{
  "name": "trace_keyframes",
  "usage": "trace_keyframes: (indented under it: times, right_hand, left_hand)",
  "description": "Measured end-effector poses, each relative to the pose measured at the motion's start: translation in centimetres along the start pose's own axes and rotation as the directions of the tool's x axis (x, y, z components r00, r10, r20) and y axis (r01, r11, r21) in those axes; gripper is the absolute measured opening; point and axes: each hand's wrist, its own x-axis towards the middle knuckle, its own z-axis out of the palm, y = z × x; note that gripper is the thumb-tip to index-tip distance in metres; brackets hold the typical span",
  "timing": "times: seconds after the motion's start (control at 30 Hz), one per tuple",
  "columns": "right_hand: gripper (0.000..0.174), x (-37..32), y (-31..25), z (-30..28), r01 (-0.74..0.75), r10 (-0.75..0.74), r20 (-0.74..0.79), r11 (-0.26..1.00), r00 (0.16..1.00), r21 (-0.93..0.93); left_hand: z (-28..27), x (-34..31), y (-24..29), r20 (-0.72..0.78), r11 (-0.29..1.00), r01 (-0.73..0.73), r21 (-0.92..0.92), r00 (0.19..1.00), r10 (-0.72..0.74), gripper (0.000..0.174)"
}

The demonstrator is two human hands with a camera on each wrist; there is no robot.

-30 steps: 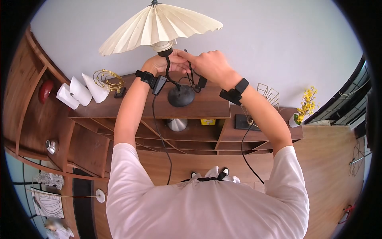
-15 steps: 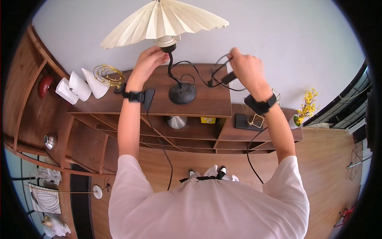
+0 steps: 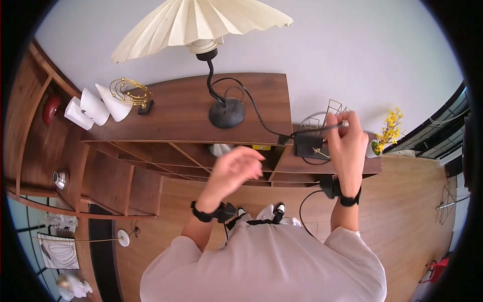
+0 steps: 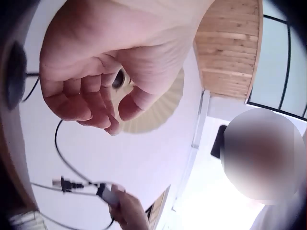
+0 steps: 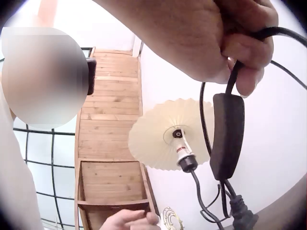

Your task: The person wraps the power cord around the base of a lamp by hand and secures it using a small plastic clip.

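A table lamp with a pleated cream shade (image 3: pixel 201 25) and a round black base (image 3: pixel 227 114) stands on the wooden cabinet. From it a black cord runs right to my right hand (image 3: pixel 347 146), which pinches the cord (image 5: pixel 283 31) between thumb and fingers. Just below those fingers hangs the cord's black inline switch (image 5: pixel 228 136), with a plug (image 5: pixel 243 214) dangling beneath it. My left hand (image 3: pixel 232 172) is in the air in front of the cabinet's front edge, holding nothing, its fingers loosely bent.
White geometric ornaments (image 3: pixel 94 107) and a gold ring ornament (image 3: pixel 132 93) stand left of the lamp. On the lower right section are a wire-frame ornament (image 3: pixel 334 106) and a pot of yellow flowers (image 3: pixel 390 128). Open shelving (image 3: pixel 30 131) borders the left side.
My left hand has let go of the lamp's neck area and come back toward my body. My right hand has carried the cord right and down, drawing it out from the lamp.
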Motion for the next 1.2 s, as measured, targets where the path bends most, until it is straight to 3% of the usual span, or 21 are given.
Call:
trace_keyframes:
  times: [0.03, 0.07, 0.13, 0.17, 0.33, 0.43, 0.5, 0.53, 0.6, 0.67, 0.73, 0.8, 0.93, 1.0, 1.03, 1.13, 1.17, 1.2]
  right_hand:
    - [0.028, -1.0, -1.0, -0.3, -0.105, 0.103, 0.033, 0.990, 0.994, 0.096]
    - [0.028, -1.9, -0.8, -0.4, -0.105, 0.102, 0.041, 0.990, 0.994, 0.096]
    - [0.027, -3.7, 0.1, -0.3, -0.261, 0.217, 0.192, 0.935, 0.957, 0.241]
    - [0.027, -4.6, 0.7, -0.2, -0.330, 0.259, 0.251, 0.894, 0.933, 0.302]
    - [0.029, -9.0, 1.9, -0.4, -0.507, 0.351, 0.378, 0.710, 0.857, 0.490]
    - [0.027, -11.2, 2.4, 0.1, -0.497, 0.311, 0.404, 0.687, 0.860, 0.529]
    - [0.030, -12.3, 2.3, 0.6, -0.508, 0.307, 0.422, 0.677, 0.853, 0.533]
    - [0.033, -13.2, 2.6, 1.2, -0.454, 0.263, 0.394, 0.708, 0.881, 0.541]
    - [0.036, -14.3, 2.6, 2.0, -0.430, 0.214, 0.414, 0.718, 0.885, 0.547]
    - [0.032, -14.5, 2.7, 2.1, -0.430, 0.177, 0.447, 0.704, 0.877, 0.565]
    - [0.025, -14.1, 2.6, 2.0, -0.539, 0.220, 0.502, 0.499, 0.836, 0.679]
    - [0.020, -13.9, 3.6, 2.1, -0.497, 0.160, 0.491, 0.511, 0.856, 0.701]
    - [0.023, -12.7, 5.0, 1.9, -0.467, 0.245, 0.398, 0.462, 0.884, 0.754]
    - [0.025, -11.7, 6.0, 1.4, -0.490, 0.290, 0.400, 0.407, 0.869, 0.770]
    - [0.033, -11.1, 5.9, 1.6, -0.486, 0.358, 0.349, 0.439, 0.866, 0.756]
    - [0.041, -9.6, 8.7, 1.6, -0.532, 0.373, 0.383, 0.523, 0.845, 0.666]
    - [0.049, -9.3, 8.4, 1.7, -0.542, 0.416, 0.348, 0.623, 0.840, 0.564]
    - [0.049, -8.9, 8.7, 1.7, -0.541, 0.409, 0.354, 0.623, 0.841, 0.565]
  left_hand:
    - [1.2, 0.0, -0.9, 0.059, 0.999, -0.001, -0.046, 0.998, 0.004, 0.025]
    - [2.3, 0.0, -1.7, 0.117, 0.996, 0.001, -0.093, 0.993, 0.010, 0.029]
    - [4.1, 0.0, -2.6, 0.177, 0.998, -0.027, -0.053, 0.983, 0.036, 0.038]
    - [4.8, -0.1, -2.6, 0.194, 0.993, 0.001, -0.121, 0.981, 0.023, 0.040]
    - [5.8, 0.0, -3.2, 0.158, 0.986, -0.014, -0.163, 0.987, 0.040, 0.036]
    - [6.9, -0.5, -4.3, 0.065, 0.964, -0.018, -0.267, 0.997, 0.037, 0.036]
    - [7.9, -0.8, -5.0, -0.075, 0.927, -0.085, -0.365, 0.995, 0.062, 0.035]
    - [7.9, -1.2, -5.1, -0.075, 0.928, -0.083, -0.364, 0.995, 0.060, 0.035]
    - [7.7, -1.8, -4.8, 0.033, 0.922, 0.091, -0.376, 0.996, -0.085, 0.034]
    - [7.5, -2.1, -4.0, 0.035, 0.934, 0.047, -0.354, 0.999, -0.038, 0.032]
    - [6.7, -2.5, -3.3, 0.010, 0.972, 0.047, -0.228, 0.999, -0.045, 0.032]
    - [6.0, -2.9, -2.7, 0.006, 0.967, 0.026, -0.254, 1.000, -0.025, 0.032]
    - [4.4, -4.5, -0.6, -0.028, 0.974, -0.039, -0.224, 0.999, 0.033, 0.029]
    - [2.9, -5.8, 1.6, 0.090, 0.973, 0.091, -0.214, 0.993, -0.073, 0.029]
    - [2.4, -6.4, 2.3, 0.088, 0.989, 0.052, -0.140, 0.995, -0.040, 0.028]
    - [0.4, -7.9, 5.9, 0.121, 1.000, -0.009, 0.013, 0.993, 0.008, 0.023]
    - [-0.1, -8.3, 6.8, 0.111, 0.999, -0.050, 0.019, 0.993, 0.047, 0.023]
    - [-1.0, -8.9, 7.4, 0.121, 0.997, -0.071, -0.009, 0.990, 0.071, 0.027]
